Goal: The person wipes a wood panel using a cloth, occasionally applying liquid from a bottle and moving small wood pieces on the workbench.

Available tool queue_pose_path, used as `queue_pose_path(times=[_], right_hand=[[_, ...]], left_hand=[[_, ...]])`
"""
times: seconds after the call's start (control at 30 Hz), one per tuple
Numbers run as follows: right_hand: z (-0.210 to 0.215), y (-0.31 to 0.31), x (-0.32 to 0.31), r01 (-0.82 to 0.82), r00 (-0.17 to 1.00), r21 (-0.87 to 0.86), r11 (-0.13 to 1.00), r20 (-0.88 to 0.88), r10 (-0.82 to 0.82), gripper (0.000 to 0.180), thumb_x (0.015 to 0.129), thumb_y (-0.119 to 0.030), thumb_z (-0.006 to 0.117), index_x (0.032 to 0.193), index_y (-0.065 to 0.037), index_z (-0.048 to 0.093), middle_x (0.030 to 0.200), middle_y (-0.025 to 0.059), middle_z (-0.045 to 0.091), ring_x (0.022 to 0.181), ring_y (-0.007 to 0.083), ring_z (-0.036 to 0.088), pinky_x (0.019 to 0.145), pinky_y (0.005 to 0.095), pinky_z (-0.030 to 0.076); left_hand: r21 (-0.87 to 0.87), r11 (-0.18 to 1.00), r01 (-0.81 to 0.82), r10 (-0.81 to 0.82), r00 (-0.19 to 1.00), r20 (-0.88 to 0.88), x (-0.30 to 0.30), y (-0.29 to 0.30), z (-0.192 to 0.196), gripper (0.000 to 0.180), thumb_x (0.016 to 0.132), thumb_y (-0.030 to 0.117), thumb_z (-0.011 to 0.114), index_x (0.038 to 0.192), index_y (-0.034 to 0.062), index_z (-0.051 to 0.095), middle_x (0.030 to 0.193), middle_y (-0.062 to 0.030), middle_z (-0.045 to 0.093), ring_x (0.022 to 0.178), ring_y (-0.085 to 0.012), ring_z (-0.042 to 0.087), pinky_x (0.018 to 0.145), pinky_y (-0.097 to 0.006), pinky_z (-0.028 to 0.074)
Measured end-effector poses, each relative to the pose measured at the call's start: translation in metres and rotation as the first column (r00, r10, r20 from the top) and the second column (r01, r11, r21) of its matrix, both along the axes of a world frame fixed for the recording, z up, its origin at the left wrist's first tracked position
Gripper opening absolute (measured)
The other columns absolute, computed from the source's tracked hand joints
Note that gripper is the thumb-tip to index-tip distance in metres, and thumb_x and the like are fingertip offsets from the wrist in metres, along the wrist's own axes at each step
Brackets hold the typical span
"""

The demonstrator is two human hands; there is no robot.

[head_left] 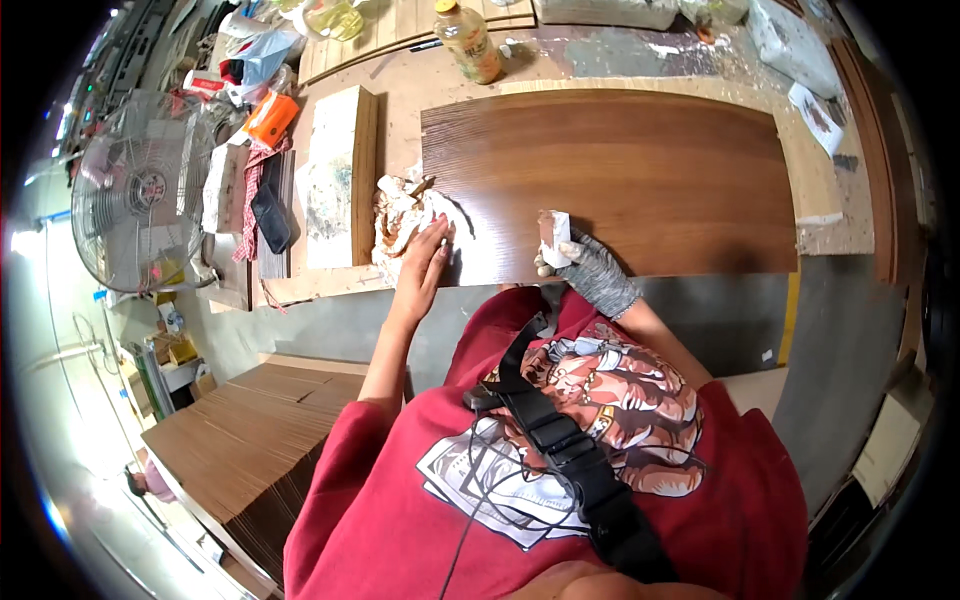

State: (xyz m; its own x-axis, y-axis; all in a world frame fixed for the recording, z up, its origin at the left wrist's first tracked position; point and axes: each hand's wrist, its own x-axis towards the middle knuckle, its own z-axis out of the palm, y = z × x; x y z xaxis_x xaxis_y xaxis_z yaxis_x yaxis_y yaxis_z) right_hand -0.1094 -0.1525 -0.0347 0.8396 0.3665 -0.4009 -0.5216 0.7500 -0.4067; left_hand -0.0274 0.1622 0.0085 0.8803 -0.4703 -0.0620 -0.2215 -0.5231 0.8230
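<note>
From my remote seat I look down on a tan, paint-marked counter (399, 120). A long, dark brown board (620, 180) with visible grain lies flat over its middle, close to the near edge. A crumpled pale wad (396, 212), cloth or paper, I cannot tell which, sits at the board's left end. Left of that I see a thick wooden block (335, 175) with a stained whitish top. Behind the board a yellow-capped bottle (470, 45) stands upright, a dark marker (425, 45) lying just left of it. Toward the far right corner rest a whitish wrapped bundle (793, 58) and, nearer me, a dark-smeared white sheet (816, 118).
</note>
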Motion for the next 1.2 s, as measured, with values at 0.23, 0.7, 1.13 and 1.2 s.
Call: queue_pose_path(times=[0.23,0.7,1.13,1.2], right_hand=[[0.0,0.032,-0.033,0.208,0.949,-0.698,0.686,0.312,0.031,0.053,0.087,-0.025,0.082,0.126,0.0,0.057,0.114,0.0071,0.064,0.105,0.0145,0.061,0.094,0.0341,0.052],[-0.002,0.15,-0.035,0.529,0.832,-0.848,0.035,0.526,0.178,0.067,0.067,-0.025,0.092,0.126,-0.008,0.065,0.121,0.0151,0.058,0.114,0.0324,0.06,0.102,0.043,0.05],[0.003,0.118,-0.063,0.471,0.87,-0.788,-0.396,0.488,0.064,0.052,0.067,-0.029,0.091,0.107,-0.008,0.067,0.103,0.0113,0.06,0.09,0.0299,0.059,0.082,0.0403,0.052],[-0.011,0.132,-0.054,0.473,0.876,-0.845,-0.251,0.48,0.036,0.052,0.066,-0.029,0.091,0.107,-0.007,0.067,0.101,0.0113,0.061,0.09,0.0293,0.058,0.083,0.0397,0.05]], left_hand=[[0.2,0.96,0.194,-0.202,0.979,0.019,0.021,0.012,0.004,0.071,0.08,-0.018,0.052,0.147,0.0069,0.054,0.158,-0.0155,0.045,0.146,-0.0325,0.043,0.12,-0.038,0.035],[0.307,0.87,0.386,-0.448,0.878,0.166,0.039,-0.012,0.0,0.07,0.084,-0.011,0.05,0.152,0.0057,0.045,0.163,-0.0176,0.036,0.147,-0.0359,0.04,0.119,-0.04,0.037],[0.315,0.849,0.424,-0.482,0.865,0.135,0.043,-0.012,0.004,0.072,0.082,-0.01,0.049,0.153,0.0019,0.043,0.162,-0.0225,0.034,0.148,-0.0377,0.038,0.121,-0.041,0.035],[0.329,0.843,0.426,-0.489,0.862,0.134,0.044,-0.017,0.003,0.071,0.083,-0.01,0.049,0.152,0.0012,0.043,0.162,-0.0235,0.035,0.148,-0.0381,0.037,0.121,-0.041,0.034]])
